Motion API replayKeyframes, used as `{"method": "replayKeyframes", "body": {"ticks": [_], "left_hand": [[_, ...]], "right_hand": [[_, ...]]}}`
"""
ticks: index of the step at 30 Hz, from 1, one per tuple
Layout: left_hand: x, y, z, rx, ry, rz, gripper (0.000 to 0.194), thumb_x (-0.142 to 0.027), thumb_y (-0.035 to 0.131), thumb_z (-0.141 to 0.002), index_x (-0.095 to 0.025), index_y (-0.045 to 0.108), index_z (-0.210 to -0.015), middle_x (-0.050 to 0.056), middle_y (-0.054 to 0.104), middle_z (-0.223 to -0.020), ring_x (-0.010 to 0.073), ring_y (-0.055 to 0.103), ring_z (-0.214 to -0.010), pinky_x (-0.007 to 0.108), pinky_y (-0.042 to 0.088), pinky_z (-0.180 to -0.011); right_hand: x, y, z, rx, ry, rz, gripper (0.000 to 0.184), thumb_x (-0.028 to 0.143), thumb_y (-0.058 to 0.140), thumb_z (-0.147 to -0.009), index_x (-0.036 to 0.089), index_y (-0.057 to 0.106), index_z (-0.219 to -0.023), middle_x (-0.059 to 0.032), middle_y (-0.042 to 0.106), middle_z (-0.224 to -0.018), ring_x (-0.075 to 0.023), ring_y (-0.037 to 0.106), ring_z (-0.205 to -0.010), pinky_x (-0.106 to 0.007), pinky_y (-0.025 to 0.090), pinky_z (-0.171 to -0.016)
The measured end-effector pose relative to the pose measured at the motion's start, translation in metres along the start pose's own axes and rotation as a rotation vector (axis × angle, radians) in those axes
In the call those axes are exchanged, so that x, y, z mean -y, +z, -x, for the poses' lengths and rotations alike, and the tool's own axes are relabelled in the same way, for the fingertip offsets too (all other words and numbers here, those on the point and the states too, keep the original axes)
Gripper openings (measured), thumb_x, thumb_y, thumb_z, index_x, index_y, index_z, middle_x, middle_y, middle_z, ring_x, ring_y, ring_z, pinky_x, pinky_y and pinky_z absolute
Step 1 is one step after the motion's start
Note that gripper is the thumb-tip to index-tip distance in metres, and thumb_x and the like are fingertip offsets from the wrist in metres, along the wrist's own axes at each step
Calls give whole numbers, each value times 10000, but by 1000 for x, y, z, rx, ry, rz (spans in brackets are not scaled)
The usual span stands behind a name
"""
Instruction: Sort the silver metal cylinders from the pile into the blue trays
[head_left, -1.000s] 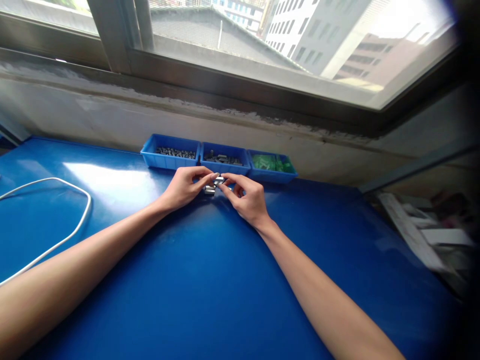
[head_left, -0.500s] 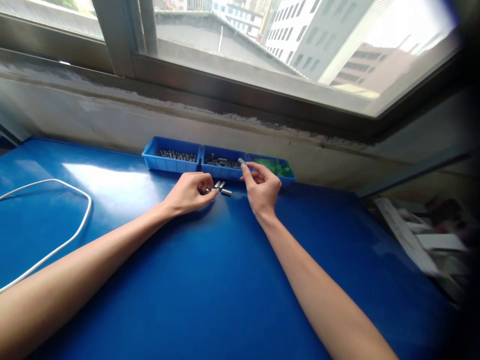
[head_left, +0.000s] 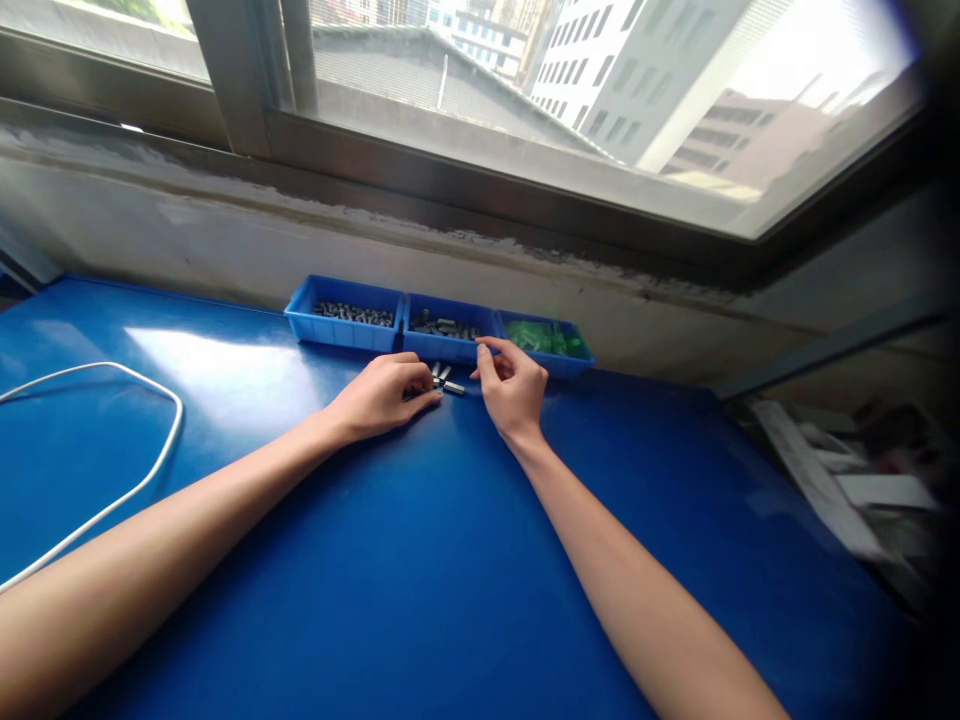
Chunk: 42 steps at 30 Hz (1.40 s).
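My left hand point(head_left: 386, 397) rests on the table with its fingers curled and the thumb near the index finger. What it grips, if anything, is hidden. Right at its fingertips lie a few short shiny metal cylinders point(head_left: 453, 387), partly covered by the hand. My right hand point(head_left: 515, 390) is pinched closed in front of the middle blue bin point(head_left: 442, 347), fingertips by its front right corner. I cannot make out what sits in that pinch. Small grey metal cylinders point(head_left: 446, 327) lie inside the middle bin.
A left blue bin point(head_left: 341, 331) contains many small dark metal parts. Green pieces point(head_left: 536, 335) fill the right blue bin point(head_left: 568, 366). The bins line the wall under the window. A white cable point(head_left: 169, 440) curves over the blue table point(head_left: 420, 580) at left.
My right hand has moved slightly down and left; the metal cylinder it held at its fingertips no longer shows. My left hand has shifted a little right and nearer, towards the loose cylinders.
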<state>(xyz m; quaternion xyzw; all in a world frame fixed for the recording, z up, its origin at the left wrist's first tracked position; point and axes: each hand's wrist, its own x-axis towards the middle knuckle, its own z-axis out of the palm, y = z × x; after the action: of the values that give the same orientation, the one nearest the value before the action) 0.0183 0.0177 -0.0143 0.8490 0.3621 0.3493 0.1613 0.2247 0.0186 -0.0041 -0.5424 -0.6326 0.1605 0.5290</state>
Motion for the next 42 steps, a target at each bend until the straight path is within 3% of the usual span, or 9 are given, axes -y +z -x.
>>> {"method": "replayKeyframes", "body": {"ticks": [3,7,14,21,28,33,39,42], "left_hand": [[0,0,-1,-45,-25,61,258,-406,670,-930,-165,716,-848,42,685,-810,138,596,-663,254,461,-630],[-4,-3,-3,-148,-166,305,344,-500,701,-901,-157,717,-871,40,732,-795,137,637,-655,237,501,-627],[-2,-5,-4,-265,-304,556,440,-527,839,-754,-145,765,-959,96,797,-957,229,756,-867,343,615,-874],[-1,-5,-4,-275,-313,620,381,-475,857,-744,-136,756,-886,86,789,-910,227,751,-856,325,612,-852],[-4,-11,-3,-198,-307,694,321,-417,859,-763,-146,757,-903,71,787,-913,209,748,-845,275,603,-804],[-7,-12,-3,-190,-319,679,331,-439,830,-792,-143,752,-918,73,787,-904,217,751,-855,282,602,-809],[-6,-6,-5,-287,-271,334,244,-392,709,-882,-153,750,-906,66,774,-875,198,729,-793,290,574,-761],[-6,-4,-4,-254,-165,125,151,-289,667,-881,-165,755,-882,56,756,-866,175,681,-758,284,530,-713]], "right_hand": [[3,-1,1,16,-28,4,253,410,629,-931,208,761,-1008,-6,697,-630,-189,686,-575,-300,510,-616],[5,-3,3,67,-62,14,265,420,600,-946,221,757,-1023,8,671,-610,-162,624,-522,-287,474,-577],[4,-2,3,146,-97,39,263,393,606,-929,218,747,-1066,19,646,-610,-132,528,-482,-277,430,-545],[3,-1,8,294,-317,73,300,224,663,-837,205,732,-1127,30,701,-695,-95,499,-479,-243,453,-577],[-2,2,9,345,-425,127,224,322,709,-896,204,760,-1080,-11,753,-760,-129,632,-594,-247,480,-626],[-5,4,8,305,-413,114,191,338,688,-929,208,774,-1039,-19,768,-786,-131,635,-586,-252,500,-627],[-9,4,0,-62,-193,206,318,451,607,-974,215,773,-1107,-19,720,-657,-182,658,-566,-299,509,-628],[-13,4,-6,-114,-112,255,350,456,568,-991,215,763,-1156,-22,723,-639,-226,706,-618,-334,524,-680]]}}
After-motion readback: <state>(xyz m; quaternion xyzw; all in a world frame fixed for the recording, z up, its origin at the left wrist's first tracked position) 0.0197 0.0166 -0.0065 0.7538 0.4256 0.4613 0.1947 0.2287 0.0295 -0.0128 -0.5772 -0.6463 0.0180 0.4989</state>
